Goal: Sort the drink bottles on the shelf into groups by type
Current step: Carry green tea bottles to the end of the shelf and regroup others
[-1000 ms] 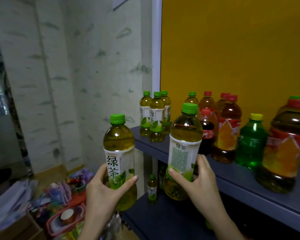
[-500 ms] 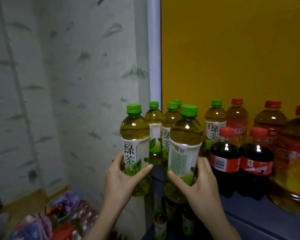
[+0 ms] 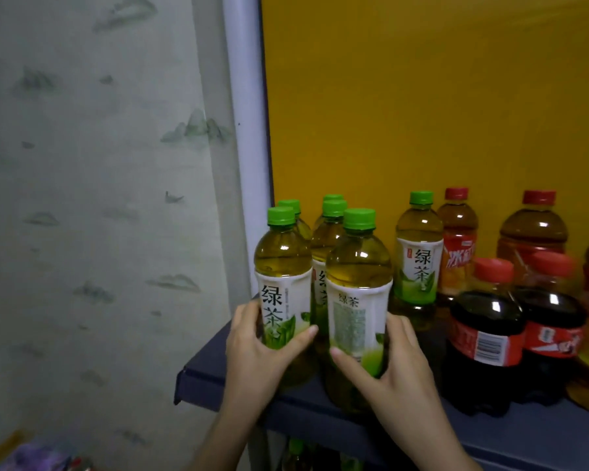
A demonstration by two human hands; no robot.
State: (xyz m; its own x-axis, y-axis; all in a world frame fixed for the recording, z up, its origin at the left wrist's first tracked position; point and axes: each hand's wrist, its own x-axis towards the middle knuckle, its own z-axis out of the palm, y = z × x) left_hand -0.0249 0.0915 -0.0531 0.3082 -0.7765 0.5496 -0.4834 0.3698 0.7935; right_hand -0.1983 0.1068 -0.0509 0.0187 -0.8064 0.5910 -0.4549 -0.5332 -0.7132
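My left hand (image 3: 255, 351) grips a green-capped green tea bottle (image 3: 283, 266) at the left end of the dark blue shelf (image 3: 201, 375). My right hand (image 3: 395, 365) grips a second green tea bottle (image 3: 357, 294) just to its right. Both bottles stand over the shelf's front left corner, in front of other green tea bottles (image 3: 330, 232). One more green tea bottle (image 3: 419, 253) stands further right at the back. Red-capped amber tea bottles (image 3: 458, 243) and two cola bottles (image 3: 483, 334) fill the right side.
A yellow panel (image 3: 422, 96) backs the shelf and a white post (image 3: 245, 130) stands at its left corner. A patterned curtain (image 3: 99, 198) hangs to the left. More bottles (image 3: 296, 453) show on the level below, and clutter (image 3: 41, 457) lies on the floor.
Both hands have carried their green tea bottles up and to the right, from beside the shelf onto its left end next to the other green tea bottles. The camera has moved closer.
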